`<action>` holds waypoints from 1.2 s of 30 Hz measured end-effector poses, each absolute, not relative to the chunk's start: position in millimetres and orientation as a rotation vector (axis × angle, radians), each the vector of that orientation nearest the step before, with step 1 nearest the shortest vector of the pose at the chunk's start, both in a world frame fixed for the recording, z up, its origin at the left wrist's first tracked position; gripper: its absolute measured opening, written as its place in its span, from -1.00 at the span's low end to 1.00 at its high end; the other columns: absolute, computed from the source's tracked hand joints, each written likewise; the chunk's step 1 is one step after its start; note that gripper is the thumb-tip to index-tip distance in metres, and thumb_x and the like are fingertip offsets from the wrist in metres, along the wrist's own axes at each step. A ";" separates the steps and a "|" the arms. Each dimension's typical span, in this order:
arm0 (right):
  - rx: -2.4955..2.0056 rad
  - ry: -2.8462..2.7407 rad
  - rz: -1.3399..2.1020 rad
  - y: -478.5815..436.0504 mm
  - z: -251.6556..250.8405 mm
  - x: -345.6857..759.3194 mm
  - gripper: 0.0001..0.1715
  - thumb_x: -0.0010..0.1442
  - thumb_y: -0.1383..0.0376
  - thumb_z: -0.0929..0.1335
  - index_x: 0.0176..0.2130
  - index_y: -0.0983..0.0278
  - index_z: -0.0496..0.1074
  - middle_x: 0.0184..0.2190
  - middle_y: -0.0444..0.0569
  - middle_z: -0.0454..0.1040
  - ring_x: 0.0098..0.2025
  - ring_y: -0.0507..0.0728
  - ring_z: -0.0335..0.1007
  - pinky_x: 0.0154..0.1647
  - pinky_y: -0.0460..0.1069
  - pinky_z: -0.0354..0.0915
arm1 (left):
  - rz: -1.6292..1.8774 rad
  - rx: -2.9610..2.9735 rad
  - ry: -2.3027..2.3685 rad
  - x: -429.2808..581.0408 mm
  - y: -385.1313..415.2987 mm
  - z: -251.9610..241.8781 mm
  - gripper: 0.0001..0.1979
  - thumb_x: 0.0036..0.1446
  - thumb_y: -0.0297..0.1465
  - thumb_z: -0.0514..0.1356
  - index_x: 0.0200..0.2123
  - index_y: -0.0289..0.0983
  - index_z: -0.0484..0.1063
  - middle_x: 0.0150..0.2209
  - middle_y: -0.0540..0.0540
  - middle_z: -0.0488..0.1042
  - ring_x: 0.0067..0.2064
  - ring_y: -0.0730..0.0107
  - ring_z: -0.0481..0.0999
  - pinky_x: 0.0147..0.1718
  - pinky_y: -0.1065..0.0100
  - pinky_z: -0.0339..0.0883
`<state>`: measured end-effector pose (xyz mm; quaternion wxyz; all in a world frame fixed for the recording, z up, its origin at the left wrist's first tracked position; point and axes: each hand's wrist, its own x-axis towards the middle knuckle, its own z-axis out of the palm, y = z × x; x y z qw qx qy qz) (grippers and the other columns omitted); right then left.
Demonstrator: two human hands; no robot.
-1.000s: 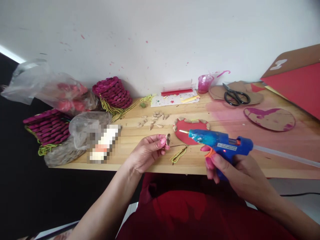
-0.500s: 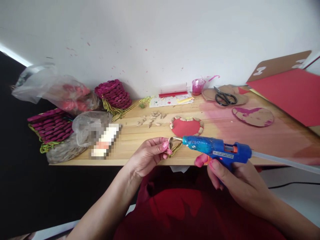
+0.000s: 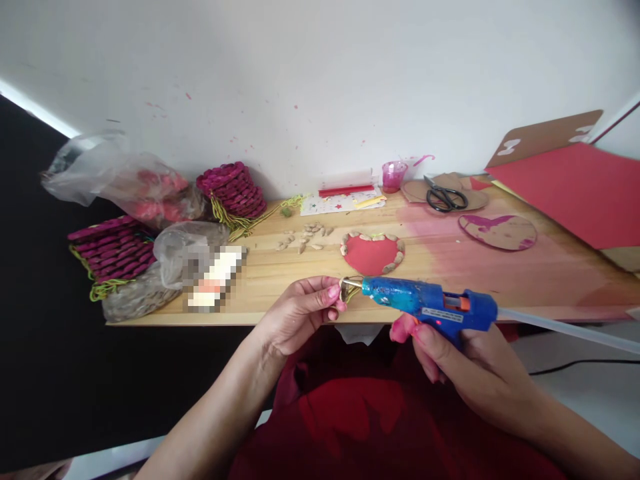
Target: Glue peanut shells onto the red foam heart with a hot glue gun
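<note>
My left hand (image 3: 300, 312) pinches a small tan shell (image 3: 343, 288) between thumb and fingers, just off the table's near edge. My right hand (image 3: 460, 363) grips a blue glue gun (image 3: 430, 307), a finger on its orange trigger. The gun's metal tip touches the shell. Farther back on the wooden table (image 3: 450, 267) lies a red paper heart (image 3: 371, 254) rimmed with shells. A few loose shells (image 3: 305, 239) are scattered left of it. Strands of yellow-green thread (image 3: 353, 293) lie under the gun tip.
Magenta woven pieces (image 3: 233, 189) and plastic bags (image 3: 125, 183) crowd the left end. Black scissors (image 3: 443, 197), a pink cup (image 3: 393, 176) and a painted cardboard disc (image 3: 497, 231) sit at the back right. Red card (image 3: 575, 190) leans on the right. A glue stick (image 3: 565, 327) trails from the gun.
The glue gun moved left and down until its tip met the shell in my left hand. My head shifted, so the table sits farther away in view.
</note>
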<state>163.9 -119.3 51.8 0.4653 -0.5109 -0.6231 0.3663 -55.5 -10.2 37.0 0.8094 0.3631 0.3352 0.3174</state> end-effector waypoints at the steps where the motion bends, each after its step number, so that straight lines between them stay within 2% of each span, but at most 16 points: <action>1: -1.256 -1.528 0.905 -119.5 51.9 163.8 -0.66 0.40 0.11 0.27 -0.38 0.19 0.35 -0.67 -0.21 0.34 -0.64 0.02 0.28 -0.60 -0.06 0.23 | 0.676 0.777 0.715 -55.6 -10.5 37.1 -0.66 -0.14 -0.31 0.56 -0.40 -0.40 0.56 -0.45 -0.08 0.49 -0.41 0.53 0.45 -0.44 0.53 0.30; 10: -1.267 -1.522 0.946 -119.4 46.0 164.8 -0.61 0.42 0.09 0.26 -0.42 0.18 0.30 -0.66 -0.21 0.33 -0.62 0.02 0.28 -0.56 -0.05 0.23 | 0.680 0.784 0.708 -57.1 -10.2 34.6 -0.67 -0.12 -0.31 0.55 -0.39 -0.38 0.56 -0.44 -0.08 0.49 -0.41 0.53 0.44 -0.43 0.52 0.30; 23: -1.319 -1.517 0.944 -117.8 43.8 167.1 -0.64 0.40 0.05 0.26 -0.33 0.19 0.42 -0.64 -0.18 0.38 -0.60 0.05 0.34 -0.54 -0.01 0.27 | 0.674 0.785 0.708 -58.2 -9.5 33.1 -0.65 -0.14 -0.30 0.56 -0.39 -0.39 0.57 -0.44 -0.08 0.49 -0.41 0.54 0.44 -0.44 0.53 0.31; 36: -1.335 -1.521 0.922 -116.8 41.3 166.2 -0.63 0.41 0.06 0.26 -0.36 0.18 0.39 -0.66 -0.17 0.37 -0.60 0.06 0.34 -0.56 -0.02 0.24 | 0.684 0.776 0.713 -59.8 -7.9 31.9 -0.63 -0.17 -0.30 0.57 -0.40 -0.40 0.56 -0.45 -0.09 0.49 -0.42 0.53 0.44 -0.44 0.53 0.32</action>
